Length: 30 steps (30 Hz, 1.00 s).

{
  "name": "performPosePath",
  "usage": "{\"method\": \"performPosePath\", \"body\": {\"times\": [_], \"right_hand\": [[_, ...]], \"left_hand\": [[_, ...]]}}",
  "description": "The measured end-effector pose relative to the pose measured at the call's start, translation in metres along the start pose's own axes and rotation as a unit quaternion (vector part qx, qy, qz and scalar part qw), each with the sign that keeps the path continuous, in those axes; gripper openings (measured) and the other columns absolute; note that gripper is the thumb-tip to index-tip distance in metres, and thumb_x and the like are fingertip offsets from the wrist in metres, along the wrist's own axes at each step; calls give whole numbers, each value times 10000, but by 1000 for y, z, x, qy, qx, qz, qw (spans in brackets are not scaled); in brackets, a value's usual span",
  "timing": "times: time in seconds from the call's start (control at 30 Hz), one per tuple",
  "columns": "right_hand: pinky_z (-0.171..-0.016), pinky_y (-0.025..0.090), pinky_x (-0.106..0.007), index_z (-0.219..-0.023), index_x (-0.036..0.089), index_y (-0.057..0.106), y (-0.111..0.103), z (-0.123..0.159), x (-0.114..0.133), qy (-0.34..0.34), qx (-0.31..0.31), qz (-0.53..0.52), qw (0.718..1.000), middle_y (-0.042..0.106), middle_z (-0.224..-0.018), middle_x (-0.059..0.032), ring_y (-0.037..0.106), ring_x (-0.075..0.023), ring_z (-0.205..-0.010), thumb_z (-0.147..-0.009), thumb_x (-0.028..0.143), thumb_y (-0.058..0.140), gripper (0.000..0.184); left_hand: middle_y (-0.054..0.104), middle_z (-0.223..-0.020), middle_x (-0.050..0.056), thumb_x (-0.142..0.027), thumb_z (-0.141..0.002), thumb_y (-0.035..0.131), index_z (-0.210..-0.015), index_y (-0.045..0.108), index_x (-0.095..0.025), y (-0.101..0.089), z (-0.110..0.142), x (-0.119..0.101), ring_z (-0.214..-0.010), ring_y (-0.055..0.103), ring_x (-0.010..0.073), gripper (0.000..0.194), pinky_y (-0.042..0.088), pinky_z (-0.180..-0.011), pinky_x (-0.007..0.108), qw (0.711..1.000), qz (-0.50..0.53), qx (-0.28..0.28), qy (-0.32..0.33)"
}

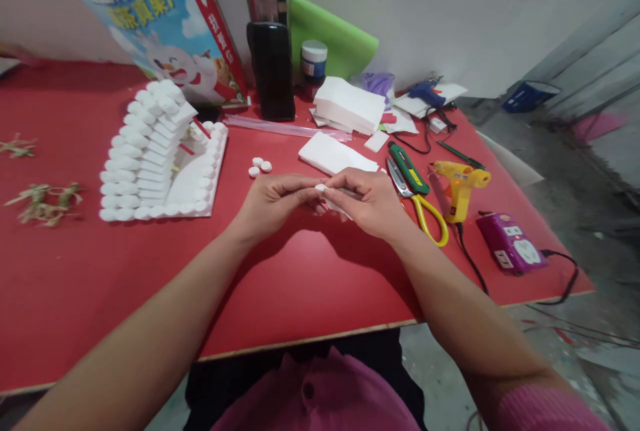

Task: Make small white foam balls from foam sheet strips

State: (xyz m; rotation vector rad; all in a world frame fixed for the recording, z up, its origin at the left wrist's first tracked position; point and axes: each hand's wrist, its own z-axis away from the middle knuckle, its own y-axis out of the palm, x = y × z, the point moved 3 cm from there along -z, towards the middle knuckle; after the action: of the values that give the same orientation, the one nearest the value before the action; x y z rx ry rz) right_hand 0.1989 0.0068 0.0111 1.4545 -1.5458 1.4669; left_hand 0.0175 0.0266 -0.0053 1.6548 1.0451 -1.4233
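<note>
Over the red table, my left hand (275, 201) and my right hand (369, 203) meet with fingertips pinched together. Between them is a small white roll (320, 188), and a white strip (336, 207) trails from it under my right fingers. Three small white rolls (261, 166) lie just beyond my left hand. Behind my right hand rests a folded stack of white tissue-like sheets (335, 153). To the left stands a white model (160, 158) with steps, its edges lined with similar rolls.
On the right are scissors (430, 218), a green-handled cutter (409, 168), a yellow glue gun (459, 184) and a purple power socket (513, 244) with cords. At the back stand a phone (271, 71), a jar (314, 60) and a printed bag (165, 24). Straw figures (47, 203) lie left.
</note>
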Motion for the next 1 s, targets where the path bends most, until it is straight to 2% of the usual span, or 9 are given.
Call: {"method": "performPosePath", "body": {"times": [0.1,0.27,0.4,0.5,0.67,0.73,0.8,0.87,1.0], "right_hand": [[-503,443,-261,-821,190,697,1,-1,1,6,-6,-24,1000,671,-623,20,586,-116,-480,-932,324,706,174],[-492,467,-274,-781,199,668,7,-2,-6,84,-56,-37,994,681,-617,18,601,-127,-465,-885,391,755,235],[-527,478,-284,-823,202,658,9,0,-7,86,-74,-25,993,713,-670,7,609,-131,-495,-891,388,750,218],[-581,473,-289,-854,204,655,9,2,-4,45,-82,35,995,741,-741,-12,639,-146,-583,-901,326,714,144],[-656,449,-304,-848,201,657,8,7,10,-105,-79,202,971,738,-779,-35,654,-165,-688,-912,242,635,80],[-677,458,-311,-856,201,659,7,7,13,-116,-63,213,968,743,-796,-43,662,-174,-715,-916,258,641,84],[-674,487,-310,-890,207,656,3,4,11,-51,-47,143,987,750,-814,-45,679,-182,-725,-934,348,673,149],[-659,543,-321,-974,215,644,0,-1,3,72,-29,-14,997,760,-838,-53,709,-197,-710,-969,503,652,288],[-690,650,-424,-1170,209,609,5,-7,-11,275,85,-330,899,786,-958,-105,781,-252,-745,-1065,591,435,433]], "left_hand": [[819,-833,81,-415,-913,765,-1003,844,-156,0,0,2,-690,774,215,285,645,-681,318,999,-18,27,25],[808,-827,50,-347,-972,691,-1017,837,-171,5,3,2,-720,761,184,233,621,-720,278,991,-100,-49,72],[802,-813,37,-320,-989,664,-967,829,-177,8,5,1,-730,755,171,220,612,-729,262,988,-117,-65,82],[805,-802,38,-288,-937,723,-905,824,-169,7,6,-2,-739,759,179,159,618,-737,270,989,-95,-87,71],[811,-793,51,-267,-820,826,-843,818,-161,7,7,-7,-720,759,198,108,627,-691,289,993,-54,-95,36],[807,-790,51,-274,-812,832,-836,812,-160,6,6,-7,-706,754,194,118,624,-683,288,994,-52,-93,34],[794,-767,43,-286,-837,813,-847,805,-162,3,5,-6,-683,743,182,124,615,-670,278,992,-62,-100,41],[770,-721,28,-293,-872,782,-905,803,-167,0,3,-4,-626,716,164,132,592,-625,264,990,-78,-106,41],[766,-733,26,-301,-917,729,-993,794,-178,-3,2,-5,-590,684,157,159,562,-587,270,987,-119,-92,49]]}}
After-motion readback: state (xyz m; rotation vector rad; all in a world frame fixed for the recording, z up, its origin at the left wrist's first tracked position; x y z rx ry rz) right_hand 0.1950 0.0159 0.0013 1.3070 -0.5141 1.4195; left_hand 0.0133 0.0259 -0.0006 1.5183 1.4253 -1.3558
